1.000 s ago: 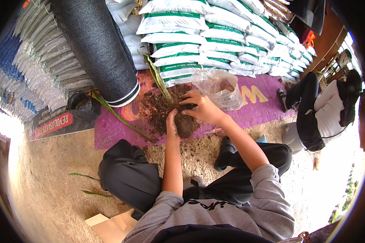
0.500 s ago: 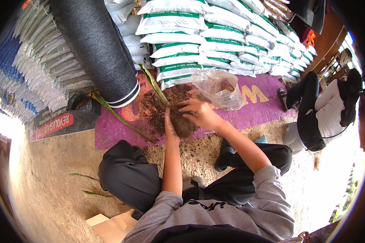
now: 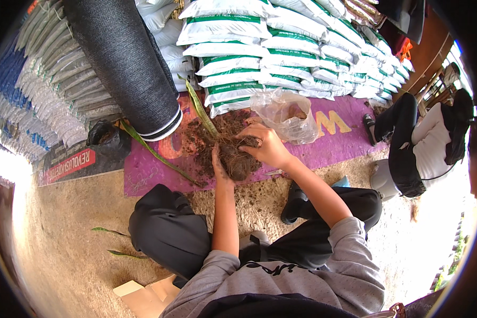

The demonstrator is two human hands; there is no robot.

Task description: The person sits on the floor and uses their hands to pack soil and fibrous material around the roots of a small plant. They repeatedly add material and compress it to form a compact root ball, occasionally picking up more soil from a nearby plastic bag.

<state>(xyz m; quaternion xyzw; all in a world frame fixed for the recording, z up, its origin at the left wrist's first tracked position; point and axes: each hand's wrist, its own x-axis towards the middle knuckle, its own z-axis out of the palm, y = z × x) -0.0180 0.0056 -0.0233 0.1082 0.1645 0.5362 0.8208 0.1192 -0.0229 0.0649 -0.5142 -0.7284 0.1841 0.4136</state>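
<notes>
The brown root ball (image 3: 237, 159) of a long-leaved plant sits on the purple mat (image 3: 143, 175) between both hands — the left hand (image 3: 218, 165) cupped against its left side, the right hand (image 3: 265, 146) gripping its top right — just beside a clear plastic bag (image 3: 286, 114).

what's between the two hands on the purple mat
A brown root ball with clinging soil: the left hand presses one side, the right hand the other, seen in the head view.

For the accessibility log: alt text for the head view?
Both hands, left hand and right hand, grip a brown root ball over a purple mat. Clear plastic bag, stacked white sacks behind.
</notes>
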